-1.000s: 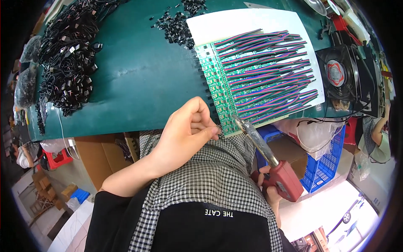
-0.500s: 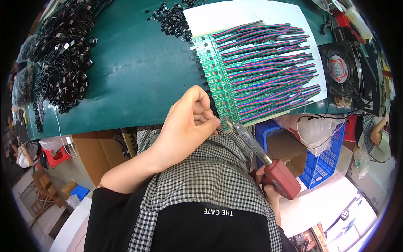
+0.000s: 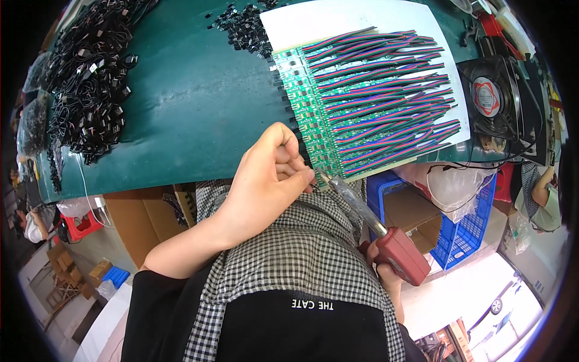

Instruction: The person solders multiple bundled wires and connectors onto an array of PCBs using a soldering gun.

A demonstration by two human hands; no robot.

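Observation:
My left hand [image 3: 259, 187] is at the near left corner of a green circuit board panel [image 3: 315, 130], its thumb and forefinger pinched together. Whatever sits between those fingertips is too small to make out. My right hand [image 3: 388, 276] is wrapped round the dark red handle of a soldering iron [image 3: 403, 254]. The iron slants up and left, and its tip is at the panel's near corner, close to my left fingertips. Rows of striped black, red, blue and green wires [image 3: 386, 96] run rightward from the panel. Black connectors [image 3: 287, 99] line its left edge.
White board [image 3: 338, 24] lies under the panel on the green table [image 3: 187, 90]. Loose black connectors [image 3: 244, 30] are piled at the far side, and a heap of black cables [image 3: 93, 78] is at left. A fan [image 3: 491, 99] stands right. Below the edge is a blue crate [image 3: 461, 232].
The soldering iron has shifted slightly left, its tip moving closer to my left fingertips. The panel and wires appear nudged slightly left. My left hand keeps its pinch almost unmoved.

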